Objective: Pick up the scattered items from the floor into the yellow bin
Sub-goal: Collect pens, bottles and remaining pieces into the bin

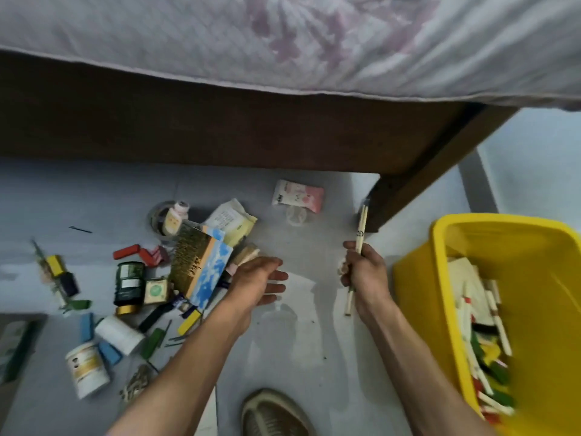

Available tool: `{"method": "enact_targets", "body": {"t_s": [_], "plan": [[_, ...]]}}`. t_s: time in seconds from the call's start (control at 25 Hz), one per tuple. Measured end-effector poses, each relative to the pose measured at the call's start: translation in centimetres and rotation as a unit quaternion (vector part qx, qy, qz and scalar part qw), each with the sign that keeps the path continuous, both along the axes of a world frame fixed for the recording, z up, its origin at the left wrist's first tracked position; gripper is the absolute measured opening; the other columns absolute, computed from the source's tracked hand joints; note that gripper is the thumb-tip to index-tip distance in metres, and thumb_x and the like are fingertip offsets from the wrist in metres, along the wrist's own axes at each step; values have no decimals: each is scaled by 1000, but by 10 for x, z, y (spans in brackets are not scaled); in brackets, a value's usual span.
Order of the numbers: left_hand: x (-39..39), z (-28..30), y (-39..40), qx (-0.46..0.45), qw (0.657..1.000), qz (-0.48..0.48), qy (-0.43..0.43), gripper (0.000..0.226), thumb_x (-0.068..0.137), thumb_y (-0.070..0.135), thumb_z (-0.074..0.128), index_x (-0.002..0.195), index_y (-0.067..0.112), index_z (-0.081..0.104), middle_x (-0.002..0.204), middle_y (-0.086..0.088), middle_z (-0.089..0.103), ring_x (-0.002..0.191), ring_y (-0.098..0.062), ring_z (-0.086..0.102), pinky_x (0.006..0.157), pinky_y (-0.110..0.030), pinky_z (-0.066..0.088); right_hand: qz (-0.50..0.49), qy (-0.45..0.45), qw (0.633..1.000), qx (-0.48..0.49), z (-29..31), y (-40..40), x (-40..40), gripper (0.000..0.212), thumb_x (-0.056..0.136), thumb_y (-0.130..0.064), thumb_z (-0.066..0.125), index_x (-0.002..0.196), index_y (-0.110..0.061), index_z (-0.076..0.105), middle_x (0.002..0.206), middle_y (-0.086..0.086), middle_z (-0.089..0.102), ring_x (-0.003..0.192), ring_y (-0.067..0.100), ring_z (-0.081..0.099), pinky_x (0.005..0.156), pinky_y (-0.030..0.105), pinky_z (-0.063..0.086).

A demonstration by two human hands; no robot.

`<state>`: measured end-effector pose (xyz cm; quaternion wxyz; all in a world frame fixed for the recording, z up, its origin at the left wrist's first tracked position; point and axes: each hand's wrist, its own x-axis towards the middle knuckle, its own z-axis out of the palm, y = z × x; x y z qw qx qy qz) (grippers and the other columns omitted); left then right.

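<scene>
The yellow bin [440, 278] sits on the floor [314, 341] at the right, already holding sticks and coloured blocks. Just left of the bin, the right hand [364, 272] has its fingers curled round a pair of chopsticks [360, 231], held upright. Further left of the bin, the left hand [261, 281] hovers with fingers straight and apart, holding nothing, beside a blue box [210, 272]. Beyond it lie a green jar [129, 283], a white bottle [88, 369] and red blocks [125, 251].

Domestic bedroom. A quilted floral mattress [314, 42] sits on a dark wooden bed frame [220, 133], above a pale tiled floor [298, 341]. Household clutter [151, 278] and a slipper [273, 413] lie on it.
</scene>
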<state>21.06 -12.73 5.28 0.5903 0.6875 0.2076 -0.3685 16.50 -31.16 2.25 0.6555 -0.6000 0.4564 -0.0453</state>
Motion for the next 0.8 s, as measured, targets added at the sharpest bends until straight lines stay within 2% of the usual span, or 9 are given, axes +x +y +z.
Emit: {"method": "enact_targets", "body": {"t_s": [0.08, 0.16, 0.28, 0.36, 0.4, 0.48, 0.6, 0.72, 0.8], "plan": [[-14, 18, -14, -10, 1000, -23, -9, 23, 99, 24, 48, 111, 14, 65, 103, -9, 73, 94, -29, 69, 78, -34, 55, -34, -86, 996, -19, 41, -6, -42, 21, 96, -6, 47, 98, -17, 64, 54, -8, 53, 47, 10, 52, 41, 24, 42], [-29, 39, -33, -16, 999, -46, -21, 24, 100, 23, 47, 113, 14, 64, 104, -9, 73, 97, -31, 68, 84, -37, 53, -60, -108, 978, -168, 83, -27, -89, 18, 95, -18, 49, 98, -25, 65, 64, -10, 59, 59, 12, 57, 52, 31, 49], [-46, 66, -61, -23, 996, -73, -54, 22, 99, 24, 49, 111, 15, 65, 106, -9, 71, 96, -28, 67, 84, -37, 52, -36, 10, 919, -394, 117, -68, -137, 23, 98, -27, 46, 118, -24, 59, 107, 1, 62, 100, 25, 59, 88, 51, 50], [-54, 77, -77, -2, 991, -80, -110, 20, 98, 26, 52, 113, 19, 63, 119, -8, 66, 102, -24, 62, 89, -39, 50, 43, 132, 878, -457, 122, -79, -148, 50, 99, -34, 47, 144, -17, 37, 145, 10, 44, 133, 31, 40, 113, 51, 32], [-58, 83, -84, 28, 983, -99, -152, 26, 97, 28, 53, 121, 23, 60, 129, -4, 60, 110, -22, 58, 93, -39, 48, 80, 143, 869, -467, 124, -78, -149, 60, 98, -37, 49, 150, -17, 27, 155, 9, 31, 142, 31, 29, 117, 47, 22], [-62, 89, -86, 72, 968, -128, -203, 46, 96, 33, 55, 141, 33, 44, 146, 3, 46, 128, -21, 47, 105, -42, 42, 141, 82, 868, -469, 124, -64, -139, 65, 96, -33, 54, 151, -19, 24, 158, 6, 26, 145, 28, 24, 115, 38, 16], [-53, 83, -72, 78, 963, -130, -225, 57, 94, 31, 56, 147, 34, 34, 153, 4, 38, 134, -17, 41, 109, -35, 37, 239, -9, 855, -461, 111, -35, -108, 54, 89, -20, 62, 139, -16, 43, 145, 8, 44, 132, 27, 41, 108, 31, 29], [-22, 62, -46, 104, 958, -126, -235, 57, 92, 31, 55, 146, 33, 36, 148, 1, 44, 122, -12, 47, 94, -23, 34, 322, -13, 840, -436, 79, -6, -54, 49, 86, -19, 65, 132, -15, 50, 139, 7, 48, 125, 26, 48, 103, 33, 38], [5, 35, -28, 142, 946, -143, -256, 60, 92, 29, 55, 147, 31, 34, 149, -2, 44, 126, -18, 47, 101, -27, 37, 377, 21, 823, -425, 41, 10, -6, 54, 87, -25, 66, 137, -19, 46, 143, 5, 44, 126, 24, 47, 103, 34, 40]]}}
